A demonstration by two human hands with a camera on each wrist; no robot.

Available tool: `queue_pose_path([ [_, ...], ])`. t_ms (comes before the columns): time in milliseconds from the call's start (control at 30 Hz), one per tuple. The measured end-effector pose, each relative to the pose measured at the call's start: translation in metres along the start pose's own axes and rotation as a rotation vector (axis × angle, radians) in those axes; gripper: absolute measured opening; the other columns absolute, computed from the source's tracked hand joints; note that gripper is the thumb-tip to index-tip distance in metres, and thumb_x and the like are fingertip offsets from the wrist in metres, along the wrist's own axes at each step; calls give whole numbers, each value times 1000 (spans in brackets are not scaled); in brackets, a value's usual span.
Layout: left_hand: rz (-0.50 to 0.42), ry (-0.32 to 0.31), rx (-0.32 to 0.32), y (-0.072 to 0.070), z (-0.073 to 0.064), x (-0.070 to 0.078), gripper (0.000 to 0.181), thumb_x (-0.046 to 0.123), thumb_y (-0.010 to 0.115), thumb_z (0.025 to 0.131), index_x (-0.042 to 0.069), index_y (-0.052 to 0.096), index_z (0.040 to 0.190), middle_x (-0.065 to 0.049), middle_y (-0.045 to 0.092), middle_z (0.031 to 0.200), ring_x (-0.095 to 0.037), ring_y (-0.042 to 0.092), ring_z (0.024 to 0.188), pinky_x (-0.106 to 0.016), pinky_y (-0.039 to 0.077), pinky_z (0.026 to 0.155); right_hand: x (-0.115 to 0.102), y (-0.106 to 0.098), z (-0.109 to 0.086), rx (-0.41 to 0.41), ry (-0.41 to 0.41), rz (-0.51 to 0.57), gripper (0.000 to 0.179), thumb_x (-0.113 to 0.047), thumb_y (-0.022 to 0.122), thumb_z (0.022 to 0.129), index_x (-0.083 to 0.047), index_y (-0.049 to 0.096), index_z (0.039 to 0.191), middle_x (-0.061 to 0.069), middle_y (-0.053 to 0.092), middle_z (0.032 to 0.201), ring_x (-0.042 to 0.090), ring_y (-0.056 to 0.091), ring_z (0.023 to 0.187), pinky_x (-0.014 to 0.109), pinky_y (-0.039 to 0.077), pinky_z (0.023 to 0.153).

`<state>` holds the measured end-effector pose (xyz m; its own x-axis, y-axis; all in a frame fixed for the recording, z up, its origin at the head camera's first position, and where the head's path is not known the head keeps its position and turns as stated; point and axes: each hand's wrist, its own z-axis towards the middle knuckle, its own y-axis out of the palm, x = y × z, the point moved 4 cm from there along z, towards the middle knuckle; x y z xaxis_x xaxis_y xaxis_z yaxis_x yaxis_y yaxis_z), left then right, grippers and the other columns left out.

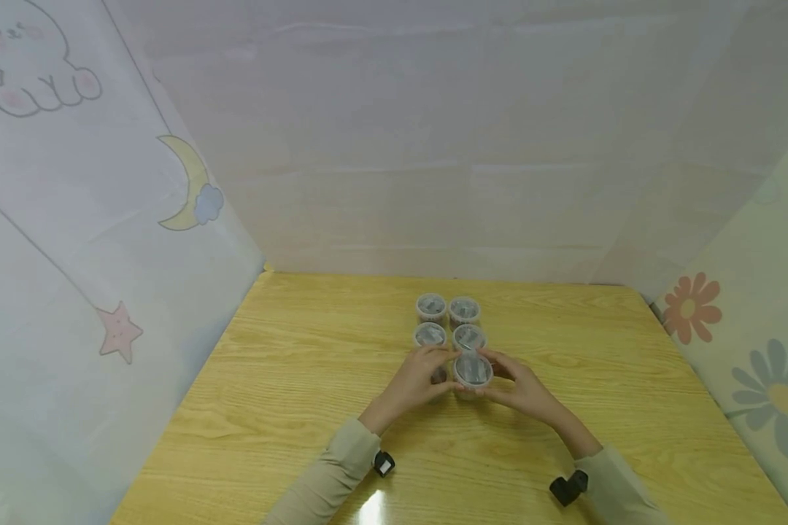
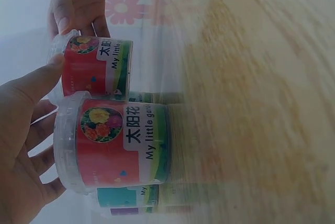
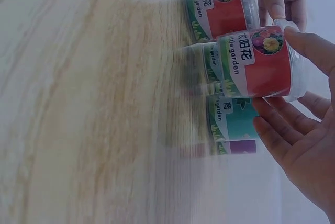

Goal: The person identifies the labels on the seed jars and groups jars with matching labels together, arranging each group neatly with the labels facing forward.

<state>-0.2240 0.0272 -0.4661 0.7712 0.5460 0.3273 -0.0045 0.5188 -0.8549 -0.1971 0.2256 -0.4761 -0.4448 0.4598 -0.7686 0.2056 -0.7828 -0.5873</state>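
Note:
Both hands meet at a clear-lidded plastic cup [image 1: 473, 370] with a red flower label reading "My little garden". The left hand [image 1: 415, 380] pinches its lid edge from the left. From the right, the right hand [image 1: 517, 386] holds the same cup with thumb and fingers. In the right wrist view this cup [image 3: 267, 62] appears raised a little off the table, its label facing the person. Another red-labelled cup [image 2: 123, 140] stands beside it, partly under the left hand in the head view. Dark contents show through the lids.
Several more lidded cups stand behind in two columns, among them the back left cup [image 1: 431, 306], back right cup [image 1: 464, 310], middle left cup [image 1: 430, 335] and middle right cup [image 1: 469, 337]. Some labels are teal or purple. The wooden table [image 1: 289, 386] meets printed cloth walls [image 1: 433, 182].

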Motion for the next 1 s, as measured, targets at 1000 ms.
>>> queue_pose_path([
  [1000, 109, 0, -64, 11, -2, -4, 48, 49, 64, 82, 21, 62, 121, 6, 61, 121, -21, 46, 125, -51, 29, 108, 7, 5, 1, -65, -34, -78, 71, -25, 71, 82, -3, 37, 140, 18, 44, 138, 34, 55, 111, 50, 47, 90],
])
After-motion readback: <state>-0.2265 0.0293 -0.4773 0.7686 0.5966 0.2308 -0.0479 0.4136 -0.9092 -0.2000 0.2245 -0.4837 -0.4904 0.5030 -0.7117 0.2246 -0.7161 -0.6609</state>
